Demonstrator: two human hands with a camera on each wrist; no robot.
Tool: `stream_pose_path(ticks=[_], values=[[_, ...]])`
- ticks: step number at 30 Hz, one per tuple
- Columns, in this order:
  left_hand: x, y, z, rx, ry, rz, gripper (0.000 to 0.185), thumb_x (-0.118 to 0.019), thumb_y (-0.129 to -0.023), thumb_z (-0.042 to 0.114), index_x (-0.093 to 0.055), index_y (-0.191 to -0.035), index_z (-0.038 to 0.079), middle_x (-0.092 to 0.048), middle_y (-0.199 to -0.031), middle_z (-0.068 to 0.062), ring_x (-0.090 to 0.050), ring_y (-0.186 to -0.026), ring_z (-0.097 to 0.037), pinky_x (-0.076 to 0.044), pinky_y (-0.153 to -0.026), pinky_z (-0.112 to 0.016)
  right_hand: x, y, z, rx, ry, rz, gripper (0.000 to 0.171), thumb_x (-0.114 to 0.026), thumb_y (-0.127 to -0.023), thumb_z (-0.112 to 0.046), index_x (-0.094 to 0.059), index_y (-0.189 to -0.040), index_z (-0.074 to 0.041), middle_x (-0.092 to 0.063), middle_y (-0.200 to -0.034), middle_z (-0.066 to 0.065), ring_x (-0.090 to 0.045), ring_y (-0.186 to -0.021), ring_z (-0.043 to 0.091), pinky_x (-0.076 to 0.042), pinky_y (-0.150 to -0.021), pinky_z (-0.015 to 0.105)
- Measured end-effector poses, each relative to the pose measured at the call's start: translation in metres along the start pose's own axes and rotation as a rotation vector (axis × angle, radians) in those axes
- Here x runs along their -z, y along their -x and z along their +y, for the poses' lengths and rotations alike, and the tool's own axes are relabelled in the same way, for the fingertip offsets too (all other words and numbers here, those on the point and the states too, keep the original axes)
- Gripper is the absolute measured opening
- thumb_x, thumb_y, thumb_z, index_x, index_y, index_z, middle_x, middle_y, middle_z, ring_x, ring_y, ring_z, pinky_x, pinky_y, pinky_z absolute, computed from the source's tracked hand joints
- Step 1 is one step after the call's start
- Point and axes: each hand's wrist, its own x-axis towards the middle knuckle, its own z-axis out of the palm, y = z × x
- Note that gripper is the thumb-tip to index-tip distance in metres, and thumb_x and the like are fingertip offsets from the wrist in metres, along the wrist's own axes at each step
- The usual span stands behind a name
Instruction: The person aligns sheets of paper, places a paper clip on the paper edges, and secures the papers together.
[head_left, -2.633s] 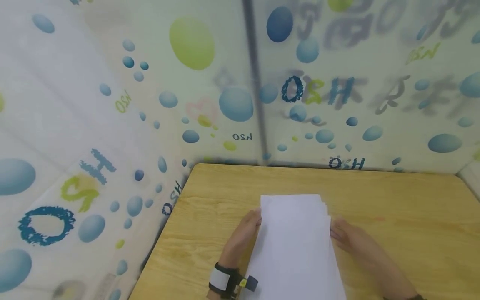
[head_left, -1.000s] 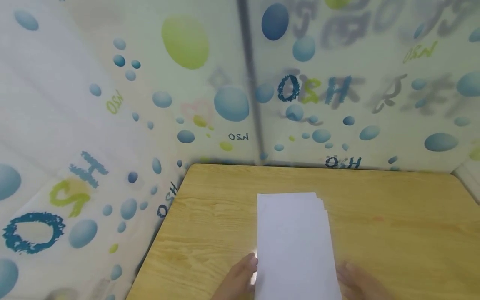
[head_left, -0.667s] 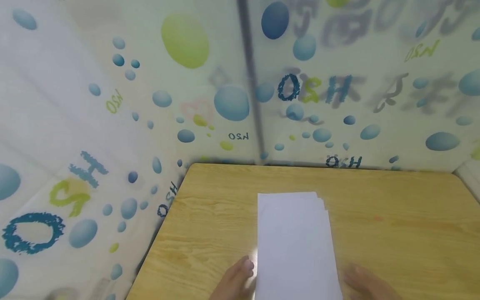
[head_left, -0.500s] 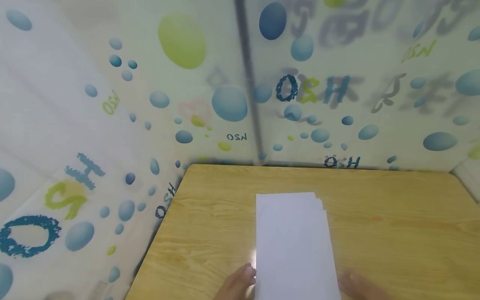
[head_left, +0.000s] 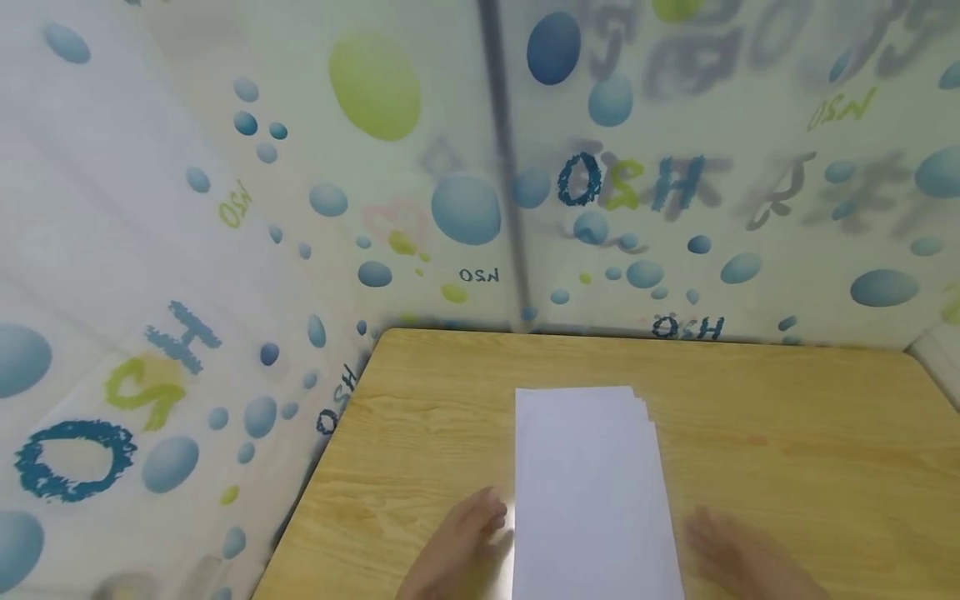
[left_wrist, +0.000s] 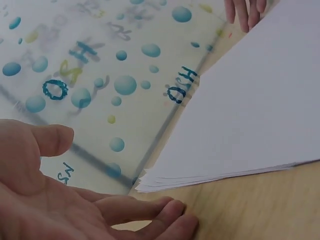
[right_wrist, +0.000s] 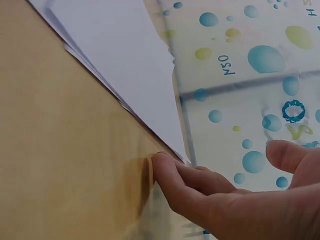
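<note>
A stack of white paper sheets (head_left: 592,483) lies lengthwise on the wooden table (head_left: 787,433), its far edges slightly fanned. My left hand (head_left: 480,517) lies open just left of the stack's near part, palm up in the left wrist view (left_wrist: 115,200), a little apart from the paper stack (left_wrist: 250,110). My right hand (head_left: 705,533) is blurred on the other side, fingers straight. In the right wrist view its fingertips (right_wrist: 162,167) rest on the table beside the edge of the paper stack (right_wrist: 115,55). Neither hand holds anything.
A translucent curtain (head_left: 225,208) printed with blue and green bubbles closes in the table at the back and left, with a grey pole (head_left: 506,167) behind it. Bare wood stretches to the right of the stack and toward the far edge (head_left: 637,335).
Both hands have slid back along the stack's sides, from its middle toward its near end, and now sit slightly off its edges. The stack has stayed in place.
</note>
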Motion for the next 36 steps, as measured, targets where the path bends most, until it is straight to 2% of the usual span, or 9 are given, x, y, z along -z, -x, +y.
stream_pose_path(ticks=[2,5,11,15,19,23,27,32,36], values=[[0.006,-0.016,0.007,-0.028,-0.046,-0.010,0.053,-0.044,-0.103,0.041,-0.050,-0.120,-0.009,-0.054,-0.111,-0.016,-0.052,-0.104,-0.032,-0.044,-0.089,-0.047,0.000,-0.003,-0.009,0.043,0.176,-0.019,0.058,-0.030,-0.109,-0.018,0.003,-0.150,0.005,-0.025,-0.156,0.009,-0.040,-0.129,-0.001,-0.034,-0.101,0.019],[0.010,-0.038,0.017,-0.073,-0.078,-0.029,0.041,-0.043,-0.103,0.040,-0.044,-0.087,0.003,-0.042,-0.085,-0.007,-0.041,-0.076,-0.021,-0.040,-0.069,-0.034,-0.006,-0.012,-0.023,-0.002,0.378,0.113,0.064,-0.037,-0.107,-0.022,0.002,-0.151,0.004,-0.009,-0.158,0.019,-0.035,-0.135,0.006,-0.035,-0.101,0.019],[0.005,-0.071,0.025,-0.077,-0.082,-0.035,0.031,-0.045,-0.103,0.027,-0.041,-0.079,0.008,-0.041,-0.077,-0.004,-0.038,-0.067,-0.019,-0.038,-0.063,-0.030,-0.015,-0.055,-0.041,-0.101,0.269,0.398,0.080,-0.042,-0.103,-0.044,-0.011,-0.145,0.017,-0.022,-0.150,0.030,-0.026,-0.138,0.041,-0.033,-0.104,0.050],[-0.001,-0.077,0.026,-0.040,-0.092,0.011,0.035,-0.047,-0.103,0.035,-0.054,-0.092,0.002,-0.050,-0.088,-0.008,-0.046,-0.078,-0.021,-0.043,-0.069,-0.034,-0.016,-0.068,-0.044,-0.113,0.270,0.463,0.080,-0.045,-0.102,-0.044,-0.015,-0.145,0.016,-0.026,-0.149,0.031,-0.026,-0.138,0.043,-0.034,-0.103,0.053],[0.007,-0.075,0.028,-0.034,-0.065,0.049,0.039,-0.051,-0.101,0.035,-0.057,-0.110,-0.002,-0.054,-0.101,-0.011,-0.051,-0.092,-0.025,-0.046,-0.079,-0.040,-0.004,-0.066,-0.047,-0.077,0.340,0.401,0.071,-0.041,-0.105,-0.032,-0.011,-0.143,0.020,-0.024,-0.146,0.036,-0.028,-0.136,0.045,-0.035,-0.102,0.054],[0.018,-0.081,0.032,-0.018,-0.037,0.049,0.052,-0.050,-0.101,0.036,-0.047,-0.126,-0.009,-0.053,-0.113,-0.018,-0.052,-0.105,-0.031,-0.046,-0.089,-0.046,0.002,-0.065,-0.055,-0.085,0.320,0.438,0.069,-0.037,-0.106,-0.034,-0.012,-0.144,0.018,-0.023,-0.146,0.037,-0.025,-0.136,0.046,-0.034,-0.101,0.057],[0.021,-0.091,0.037,0.059,0.026,-0.001,0.081,-0.049,-0.100,0.046,-0.020,-0.145,-0.014,-0.043,-0.137,-0.031,-0.047,-0.124,-0.041,-0.038,-0.101,-0.051,0.004,-0.070,-0.064,-0.102,0.263,0.446,0.067,-0.036,-0.106,-0.034,-0.012,-0.146,0.014,-0.026,-0.146,0.036,-0.034,-0.134,0.044,-0.038,-0.100,0.054],[0.021,-0.104,0.044,0.116,0.094,-0.057,0.086,-0.050,-0.098,0.050,-0.017,-0.147,-0.011,-0.047,-0.134,-0.033,-0.052,-0.120,-0.039,-0.038,-0.101,-0.051,0.003,-0.081,-0.071,-0.128,0.227,0.461,0.066,-0.041,-0.105,-0.034,-0.017,-0.145,0.012,-0.038,-0.142,0.033,-0.052,-0.122,0.038,-0.043,-0.095,0.052],[0.020,-0.107,0.045,0.141,0.123,-0.033,0.085,-0.053,-0.097,0.050,-0.020,-0.146,-0.011,-0.053,-0.129,-0.028,-0.056,-0.114,-0.036,-0.040,-0.099,-0.051,-0.001,-0.085,-0.074,-0.149,0.224,0.497,0.070,-0.043,-0.104,-0.037,-0.017,-0.144,0.014,-0.037,-0.142,0.035,-0.053,-0.119,0.039,-0.044,-0.094,0.052]])
